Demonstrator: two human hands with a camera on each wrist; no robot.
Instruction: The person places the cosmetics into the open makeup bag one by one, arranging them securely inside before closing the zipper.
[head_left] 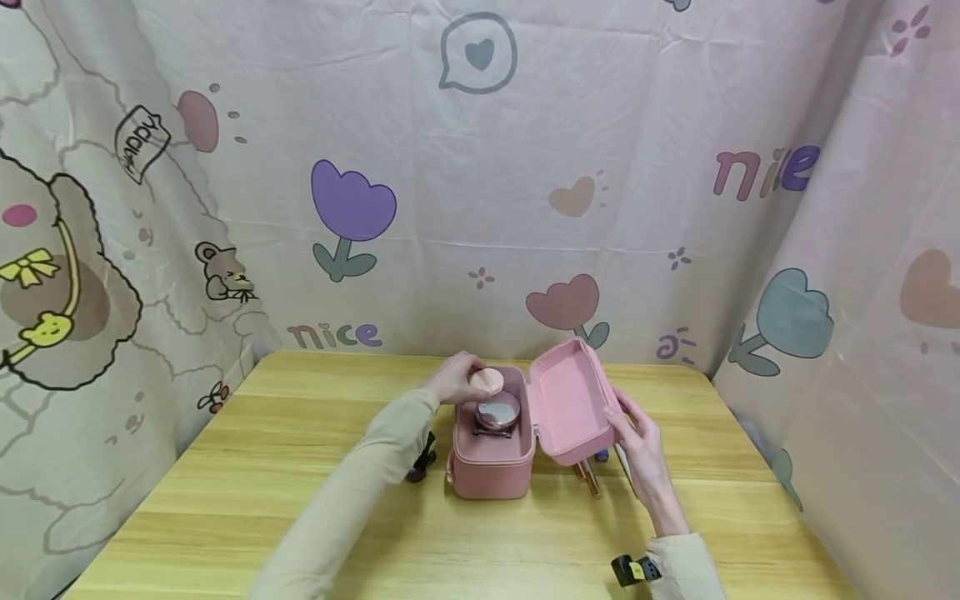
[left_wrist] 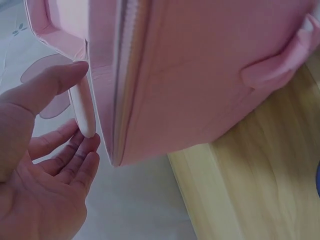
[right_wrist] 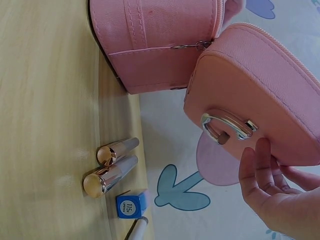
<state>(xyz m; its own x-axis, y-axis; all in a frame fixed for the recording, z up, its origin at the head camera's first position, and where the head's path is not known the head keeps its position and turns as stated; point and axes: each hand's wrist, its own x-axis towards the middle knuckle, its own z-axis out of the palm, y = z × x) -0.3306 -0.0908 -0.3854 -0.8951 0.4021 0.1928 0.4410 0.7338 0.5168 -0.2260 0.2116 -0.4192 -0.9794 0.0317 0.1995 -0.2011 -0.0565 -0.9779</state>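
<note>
A pink cosmetic case [head_left: 491,482] stands on the table with its lid [head_left: 573,400] swung out to the right. Over the far end of its opening, my left hand [head_left: 453,379] pinches a round, pale pink powder puff [head_left: 487,381]. The left wrist view catches that puff [left_wrist: 84,110] edge-on between thumb and fingertips, beside the case's zipped rim. Inside the case lies a round, shiny-topped compact [head_left: 498,412]; what is under it is partly hidden. My right hand [head_left: 643,446] holds the lid's outer edge, and its fingers show against the lid's outside near the handle [right_wrist: 225,125].
Behind the lid lie two gold-and-silver lipstick tubes [right_wrist: 111,177], a small blue box [right_wrist: 132,204] and a white stick-like tube [right_wrist: 137,229]. A dark object [head_left: 422,458] sits left of the case, partly behind my left forearm. A printed curtain [head_left: 450,208] hangs along the table's back edge.
</note>
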